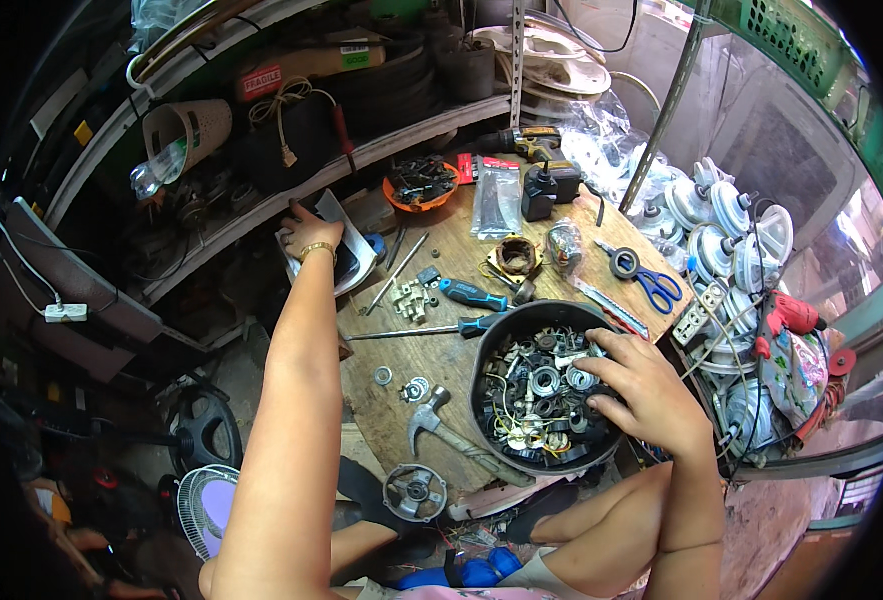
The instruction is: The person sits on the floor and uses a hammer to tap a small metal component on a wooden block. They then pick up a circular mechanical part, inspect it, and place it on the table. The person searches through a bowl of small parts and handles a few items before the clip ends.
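Observation:
My left hand (313,235), wearing a gold bracelet, reaches to the table's far left. Its fingers look spread over a pale grey open container (361,262); the fingertips are partly hidden. At the right rim of a round black pot (478,420), my right hand (641,385) has fingers and thumb apart, touching the small parts inside. The pot holds metal rings (545,381), wires and dark pieces. Left of it lie a claw hammer (451,430), two blue-handled screwdrivers (473,294) and loose bearings (415,389). A round metal motor housing (414,493) sits at the near edge.
Behind the pot are a copper-wound stator (514,258), blue scissors (653,286), a cordless drill (521,143), black battery packs (553,188) and an orange bowl (420,187) of dark parts. A cluttered shelf (411,135) borders the table. White pulley-like wheels (711,240) pile up at right.

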Demonstrator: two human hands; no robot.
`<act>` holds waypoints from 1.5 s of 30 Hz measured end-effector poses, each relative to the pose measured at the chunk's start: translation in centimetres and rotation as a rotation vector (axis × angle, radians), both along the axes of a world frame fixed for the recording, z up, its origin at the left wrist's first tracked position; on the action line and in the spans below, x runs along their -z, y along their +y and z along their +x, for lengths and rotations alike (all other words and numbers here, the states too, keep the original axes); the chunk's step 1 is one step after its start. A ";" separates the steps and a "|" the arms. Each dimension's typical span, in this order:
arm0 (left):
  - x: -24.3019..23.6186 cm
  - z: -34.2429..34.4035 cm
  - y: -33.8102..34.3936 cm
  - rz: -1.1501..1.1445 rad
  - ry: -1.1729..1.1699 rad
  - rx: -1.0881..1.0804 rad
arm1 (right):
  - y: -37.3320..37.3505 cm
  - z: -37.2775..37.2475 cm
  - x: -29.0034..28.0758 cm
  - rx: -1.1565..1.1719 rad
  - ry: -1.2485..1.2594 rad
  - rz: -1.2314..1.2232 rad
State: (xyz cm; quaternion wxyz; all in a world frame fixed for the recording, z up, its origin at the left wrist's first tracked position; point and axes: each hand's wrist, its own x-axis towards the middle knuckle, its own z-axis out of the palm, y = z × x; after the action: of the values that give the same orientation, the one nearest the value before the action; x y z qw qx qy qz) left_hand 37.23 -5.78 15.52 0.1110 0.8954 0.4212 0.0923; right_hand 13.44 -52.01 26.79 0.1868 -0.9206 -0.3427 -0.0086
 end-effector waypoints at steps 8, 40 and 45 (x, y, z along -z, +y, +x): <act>1.0 -0.3 1.5 0.032 -0.082 0.033 | 0.2 -0.1 -0.3 -0.001 0.009 0.018; -10.1 -37.5 32.4 1.160 -0.707 -0.037 | -0.7 2.4 5.1 -0.032 -0.024 0.159; -13.7 -55.3 39.4 1.364 -0.540 -0.476 | 3.3 2.3 6.8 -0.166 -0.239 0.023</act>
State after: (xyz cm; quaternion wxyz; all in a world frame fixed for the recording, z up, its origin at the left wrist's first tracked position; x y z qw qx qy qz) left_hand -18.09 33.59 29.19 -0.3894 0.5973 0.4108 0.5682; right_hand 15.75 -48.68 19.97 0.1555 -0.8793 -0.4374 -0.1067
